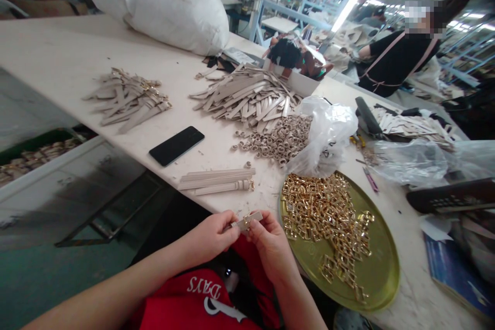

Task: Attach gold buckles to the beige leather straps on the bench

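The pale worktable (58, 44) stretched through a busy workshop, a white sack (162, 0) slumped at its far side and a person in a black top (390, 64) stood beyond. Close to your body, just off the near edge, you had a light strap (255, 216) with a gold buckle on it: your left hand (225, 232) pinched one end between thumb and fingers, and your right hand (268, 237) gripped it near the buckle. The round tray (377, 273) of gold buckles (320, 206) sat to your right (beside small beige loops (282, 142)), while flat strips (216, 176) and a black phone (177, 146) lay ahead and leftward
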Motion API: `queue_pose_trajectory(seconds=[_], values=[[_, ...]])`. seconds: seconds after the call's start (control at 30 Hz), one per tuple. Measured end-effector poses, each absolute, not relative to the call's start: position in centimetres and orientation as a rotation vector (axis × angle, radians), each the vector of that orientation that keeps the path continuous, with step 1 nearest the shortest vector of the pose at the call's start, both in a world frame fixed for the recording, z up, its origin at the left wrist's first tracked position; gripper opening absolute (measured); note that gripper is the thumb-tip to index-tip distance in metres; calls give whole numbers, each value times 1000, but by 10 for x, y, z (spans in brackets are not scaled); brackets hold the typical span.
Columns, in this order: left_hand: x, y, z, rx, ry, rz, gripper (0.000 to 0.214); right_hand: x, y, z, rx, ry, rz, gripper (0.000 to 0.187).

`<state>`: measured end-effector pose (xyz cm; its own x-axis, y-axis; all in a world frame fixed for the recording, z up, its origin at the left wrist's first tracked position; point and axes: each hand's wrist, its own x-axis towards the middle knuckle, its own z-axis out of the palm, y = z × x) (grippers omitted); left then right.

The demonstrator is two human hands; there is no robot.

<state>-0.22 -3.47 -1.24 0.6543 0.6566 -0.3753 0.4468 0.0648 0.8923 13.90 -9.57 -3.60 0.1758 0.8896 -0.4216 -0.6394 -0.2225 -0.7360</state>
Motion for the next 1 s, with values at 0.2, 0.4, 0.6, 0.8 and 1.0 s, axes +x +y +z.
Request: queue_pose_trajectory(seconds=[0.2,0.4,0.6,0.8,1.0], values=[[-6,-41,-8,1567,923,216,16,136,-101,-27,-1064,-320,1454,16],[-9,-46,-9,1528,858,281,23,123,-108,-27,-1130,-453,1459,20],[-12,-49,-10,1443,842,281,24,123,-117,-37,-1224,-597,1410,19],[-11,-50,-14,1440,881,292,24,124,-118,-40,-1363,-739,1221,20],[-10,-50,-15,1403,871,286,24,121,-117,-36,-1165,-637,1470,16]])
